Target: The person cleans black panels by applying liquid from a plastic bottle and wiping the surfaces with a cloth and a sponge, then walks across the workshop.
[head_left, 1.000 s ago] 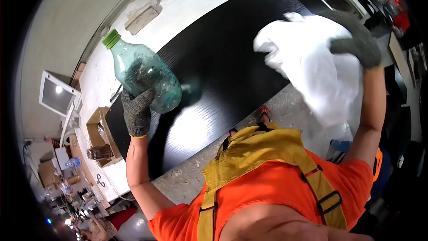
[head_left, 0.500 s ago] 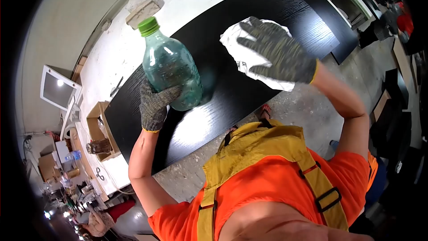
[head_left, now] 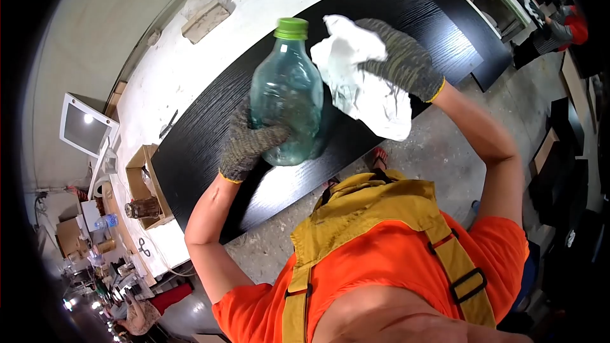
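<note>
My left hand [head_left: 249,143], in a grey knitted glove, is wrapped round the lower part of a green-tinted plastic bottle [head_left: 289,82] with a bright green cap. The bottle stands nearly upright in my grasp, over a black wood-grain panel [head_left: 210,146]. In my right hand [head_left: 403,60], gloved alike, is a crumpled white cloth [head_left: 362,82], which hangs down close beside the bottle's cap and shoulder. The fingertips of the right hand are partly hidden behind the cloth.
The panel lies on a white worktable [head_left: 149,95]. At its left end are a cardboard box [head_left: 138,174] with a brown jar [head_left: 143,208], and scissors [head_left: 144,247]. A small block [head_left: 205,22] sits at the back. Other people are at far right [head_left: 575,28] and lower left [head_left: 136,317].
My left hand has moved the bottle right, toward the cloth, and set it more upright. My right hand, earlier spread flat on the cloth against the panel, has gathered and lifted it.
</note>
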Demonstrator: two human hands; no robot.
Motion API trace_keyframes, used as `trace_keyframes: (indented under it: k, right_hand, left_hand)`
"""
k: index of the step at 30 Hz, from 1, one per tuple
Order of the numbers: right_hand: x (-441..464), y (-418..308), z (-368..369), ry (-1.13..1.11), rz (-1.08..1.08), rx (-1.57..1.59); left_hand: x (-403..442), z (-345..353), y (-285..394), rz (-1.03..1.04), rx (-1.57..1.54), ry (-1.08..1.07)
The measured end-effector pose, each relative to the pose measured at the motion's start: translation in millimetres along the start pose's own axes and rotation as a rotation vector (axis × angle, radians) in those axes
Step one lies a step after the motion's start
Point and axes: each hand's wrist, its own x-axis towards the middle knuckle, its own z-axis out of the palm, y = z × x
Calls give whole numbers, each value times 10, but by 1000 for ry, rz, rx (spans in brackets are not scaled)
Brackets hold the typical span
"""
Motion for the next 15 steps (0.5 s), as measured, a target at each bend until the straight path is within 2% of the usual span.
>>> trace_keyframes:
  k: [1,2,4,5,8,12,15]
  right_hand:
    - [-3,82,6,125,57,63]
    - [37,162,-3,223,75,254]
    - [38,267,-72,328,57,349]
    - [-1,65,-211,320,128,283]
    - [-123,-44,-282,378,-20,399]
    - [-230,-133,-460,204,7,764]
    - [-227,95,-275,241,-5,1222]
  left_hand:
    - [-4,71,84,-4,35,-52]
    - [22,90,93,11,143,-82]
    - [116,124,115,40,359,-141]
    - [175,194,194,-6,388,-169]
    - [390,278,343,-45,498,-176]
    - [675,254,619,36,763,-195]
    - [777,403,912,33,1002,-198]
